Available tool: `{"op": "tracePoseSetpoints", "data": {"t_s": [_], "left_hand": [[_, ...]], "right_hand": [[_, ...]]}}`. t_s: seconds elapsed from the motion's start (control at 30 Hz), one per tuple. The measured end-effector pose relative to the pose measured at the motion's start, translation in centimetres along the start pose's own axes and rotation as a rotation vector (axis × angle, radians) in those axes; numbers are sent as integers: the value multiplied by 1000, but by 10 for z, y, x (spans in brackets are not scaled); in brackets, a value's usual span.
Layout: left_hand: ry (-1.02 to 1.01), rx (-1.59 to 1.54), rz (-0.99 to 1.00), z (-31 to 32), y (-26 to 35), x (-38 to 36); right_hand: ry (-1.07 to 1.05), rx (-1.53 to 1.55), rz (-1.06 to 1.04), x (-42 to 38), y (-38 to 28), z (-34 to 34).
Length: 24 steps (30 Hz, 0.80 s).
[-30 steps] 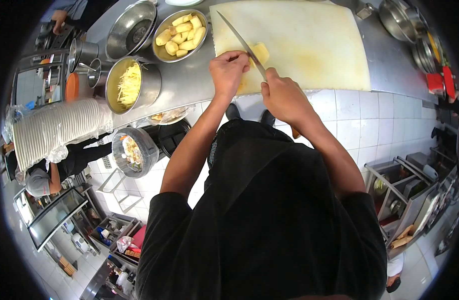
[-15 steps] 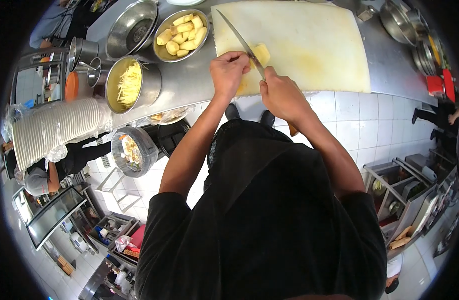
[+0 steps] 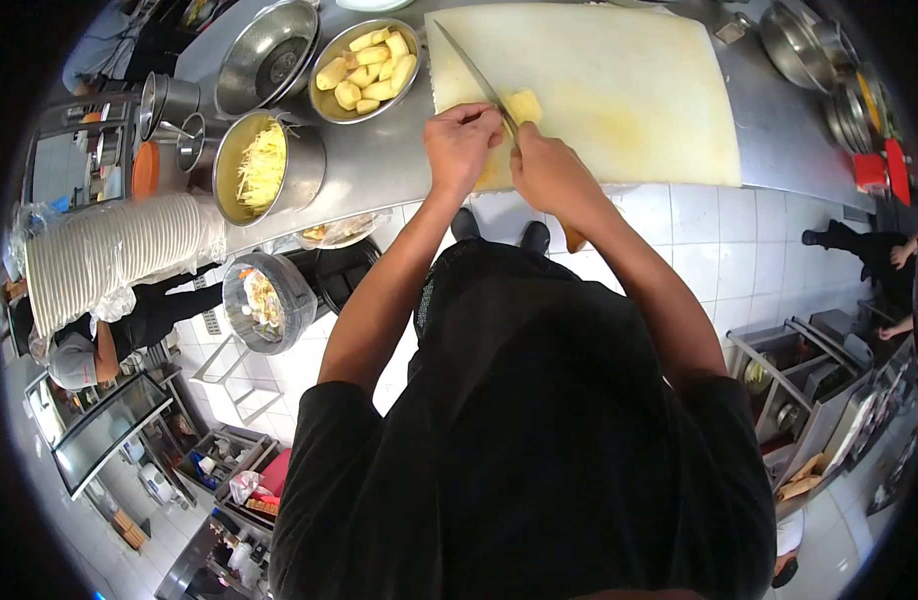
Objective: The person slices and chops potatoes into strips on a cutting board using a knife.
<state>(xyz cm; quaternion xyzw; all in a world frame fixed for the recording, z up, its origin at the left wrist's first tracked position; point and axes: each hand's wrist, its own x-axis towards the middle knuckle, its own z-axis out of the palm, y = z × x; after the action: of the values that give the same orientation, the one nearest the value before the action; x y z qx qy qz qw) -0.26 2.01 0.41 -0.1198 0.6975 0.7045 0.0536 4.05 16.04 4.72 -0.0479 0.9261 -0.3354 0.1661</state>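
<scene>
My right hand (image 3: 557, 180) is wrapped round the handle of a long kitchen knife (image 3: 469, 66), its blade slanting to the far left over the white cutting board (image 3: 639, 70). Just right of the blade lies a pale yellow piece of peeled potato (image 3: 524, 104), with fine lines across its top. My left hand (image 3: 463, 145) is on the left side of the blade, fingers curled and pinched together close to it. Whatever those fingers hold, if anything, is hidden. Wet yellowish bits (image 3: 491, 175) lie on the board's near edge between my hands.
Left of the board stand a bowl of peeled potatoes (image 3: 369, 70), a steel pot of yellow shreds (image 3: 262, 165) and a colander (image 3: 266, 60). Wrapped stacked plates (image 3: 119, 255) line the counter's left end. Below is a lined waste bin (image 3: 269, 305). Steel bowls (image 3: 794, 45) stand right.
My right hand and the knife handle have shifted slightly left, toward my left hand. The potato piece shows more cut lines. At the right edge, another person's legs and hands have moved.
</scene>
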Motion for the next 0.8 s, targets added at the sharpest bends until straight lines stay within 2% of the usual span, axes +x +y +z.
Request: {"op": "tracePoseSetpoints", "data": {"t_s": [0.37, 0.6, 0.7, 0.8], "left_hand": [[52, -5, -1, 3, 0, 1], [82, 7, 42, 7, -3, 1], [89, 433, 223, 6, 3, -7], [25, 772, 798, -3, 3, -15]], "right_hand": [[45, 92, 36, -1, 4, -5], [46, 147, 144, -23, 5, -41], [43, 191, 194, -30, 21, -44], [40, 205, 247, -40, 40, -41]]}}
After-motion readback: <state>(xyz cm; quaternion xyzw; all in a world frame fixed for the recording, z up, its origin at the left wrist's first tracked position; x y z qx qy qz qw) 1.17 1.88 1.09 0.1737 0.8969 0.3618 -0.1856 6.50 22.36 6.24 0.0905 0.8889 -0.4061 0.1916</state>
